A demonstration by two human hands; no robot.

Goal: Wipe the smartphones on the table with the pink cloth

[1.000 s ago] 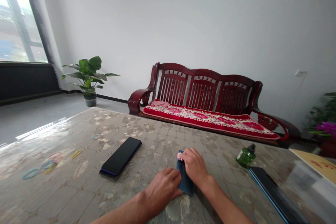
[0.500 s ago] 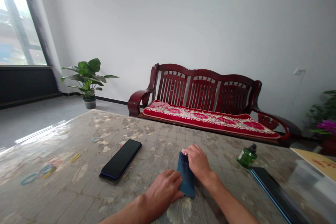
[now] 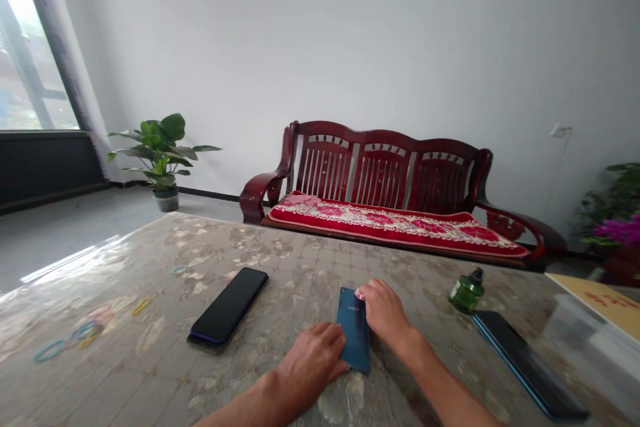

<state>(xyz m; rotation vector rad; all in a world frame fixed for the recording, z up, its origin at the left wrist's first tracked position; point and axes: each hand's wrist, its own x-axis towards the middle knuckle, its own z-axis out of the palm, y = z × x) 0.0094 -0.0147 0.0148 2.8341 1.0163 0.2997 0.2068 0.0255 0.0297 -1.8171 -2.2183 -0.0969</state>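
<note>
A blue smartphone [image 3: 354,340] lies back side up on the patterned tabletop in front of me. My left hand [image 3: 316,355] grips it by the lower left edge, fingers on top and the thumb near the bottom. At its upper right edge, my right hand [image 3: 386,313] pinches a small pinkish-white wad [image 3: 359,294], perhaps cloth or tissue, against the back. Most of the wad is hidden under the fingers. A second phone [image 3: 230,307], black screen up, rests to the left. On the right another dark phone [image 3: 527,360] lies beside a green bottle [image 3: 467,291] with a black top.
Several coloured rubber bands [image 3: 87,332] are scattered at the left of the table [image 3: 165,373]. A clear plastic box [image 3: 580,340] with a yellowish card [image 3: 600,300] on it stands at the right. Behind the table is a red wooden bench [image 3: 390,173]; a potted plant [image 3: 166,153] stands on the floor.
My right hand has shifted slightly right with the wad, from the phone's top to its upper right edge, uncovering more of its back. The left hand keeps its grip. The view has turned slightly.
</note>
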